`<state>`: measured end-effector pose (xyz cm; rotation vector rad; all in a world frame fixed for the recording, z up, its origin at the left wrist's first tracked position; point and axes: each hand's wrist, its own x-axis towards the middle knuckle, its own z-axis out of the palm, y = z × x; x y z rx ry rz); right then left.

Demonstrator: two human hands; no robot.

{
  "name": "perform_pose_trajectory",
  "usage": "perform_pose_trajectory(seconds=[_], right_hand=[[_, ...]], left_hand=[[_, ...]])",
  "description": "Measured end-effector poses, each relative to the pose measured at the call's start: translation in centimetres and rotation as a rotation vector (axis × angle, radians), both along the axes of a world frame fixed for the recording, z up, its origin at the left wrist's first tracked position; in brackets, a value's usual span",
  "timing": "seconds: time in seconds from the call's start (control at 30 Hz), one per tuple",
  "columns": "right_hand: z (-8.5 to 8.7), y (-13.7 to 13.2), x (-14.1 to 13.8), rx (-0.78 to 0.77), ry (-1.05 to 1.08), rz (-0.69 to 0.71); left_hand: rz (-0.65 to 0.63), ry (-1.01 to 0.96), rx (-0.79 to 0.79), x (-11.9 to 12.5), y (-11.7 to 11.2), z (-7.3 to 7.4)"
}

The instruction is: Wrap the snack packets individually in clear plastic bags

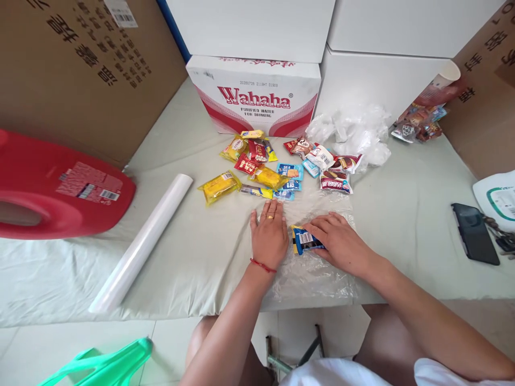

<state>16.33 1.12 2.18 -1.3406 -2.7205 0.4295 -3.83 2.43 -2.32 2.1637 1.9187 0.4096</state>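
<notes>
L hand (270, 238) lies flat, palm down, fingers out straight & pointing away from the body, nothing seen in its grasp; ring on one finger, red bracelet (263, 265) at the wrist. It rests at the L edge of a clear plastic sheet (317, 281), fingertips just short of the nearest snacks. R hand (340, 241) has hold of a blue pkt (304, 239), fingers over the top, thumb at the near side; barcode faces up, yellow end sticks out twd L hand. Blue pkt is on the clear plastic sheet, btwn the 2 hands, close to L hand but w/ a small gap. Beyond the hands, a loose bunch of snacks: yellow pkts (220, 187) on the L side, red pkts (257, 150) mid/back, blue sachets (289, 171) nr the middle, maroon pkts (336, 182) on the R side. Behind those, a Wahaha box (257, 99), w/ crumpled white bags (356, 131) to the R. Far L: red jug (60, 187) on its side, & a white roll (140, 244) lying at a slant btwn it & the hands. Far R: phone (475, 233) flat on the tablecloth (406, 230), keys (505, 241) next to it, part of a white bottle (499, 201) just behind. Green bag (116, 362) on the floor, lower L.
</notes>
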Motion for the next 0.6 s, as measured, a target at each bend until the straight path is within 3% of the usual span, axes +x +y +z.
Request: perform_pose_trajectory(seconds=[0.2,0.43,0.6], right_hand=[[0.6,-0.2,-0.5,0.019,0.12,-0.052],[-1.4,0.4,-0.7,-0.013,0.116,-0.055],[0.1,-2.8,1.3,0.113,0.345,-0.112]], left_hand=[[0.008,-0.025,-0.018,-0.1,0.1,0.1],[0.091,-0.163,-0.035,-0.7,0.3,0.4],[0.13,-0.165,0.112,-0.9,-0.7,0.3]])
